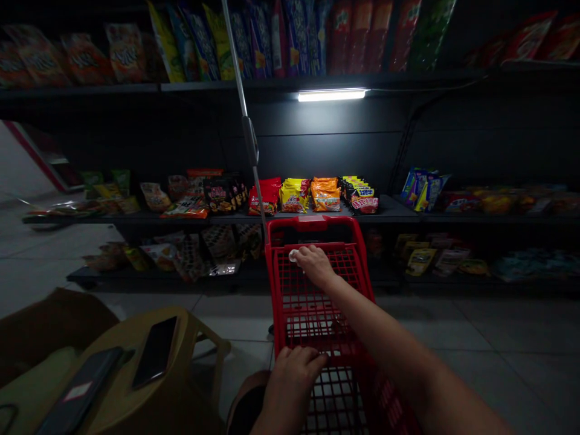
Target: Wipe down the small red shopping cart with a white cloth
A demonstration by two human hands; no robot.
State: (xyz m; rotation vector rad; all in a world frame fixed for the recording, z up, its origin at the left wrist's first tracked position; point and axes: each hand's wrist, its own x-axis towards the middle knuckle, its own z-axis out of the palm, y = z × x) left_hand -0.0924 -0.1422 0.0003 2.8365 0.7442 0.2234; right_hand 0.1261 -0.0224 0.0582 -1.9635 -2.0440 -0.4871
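A red plastic shopping cart [316, 225] with a grid-like basket stands right in front of me. My right hand [314, 264] reaches over its far part, fingers closed on a small white wad [293, 256] that looks like tissue; most of it is hidden in the grip. Nearer to me, my left hand [296, 376] lies at the cart's middle crossbar [342, 357], its fingers bent together over the red plastic. A thin metal pole [251, 142] rises at the cart's far left corner.
Dark shelves [290, 219] hold rows of snack bags, including orange packets [325, 194], under a lit tube lamp [331, 95]. At left, a tan stool [181, 344] bears a phone [156, 351] and a dark flat device [81, 389], beside a cardboard box [58, 317].
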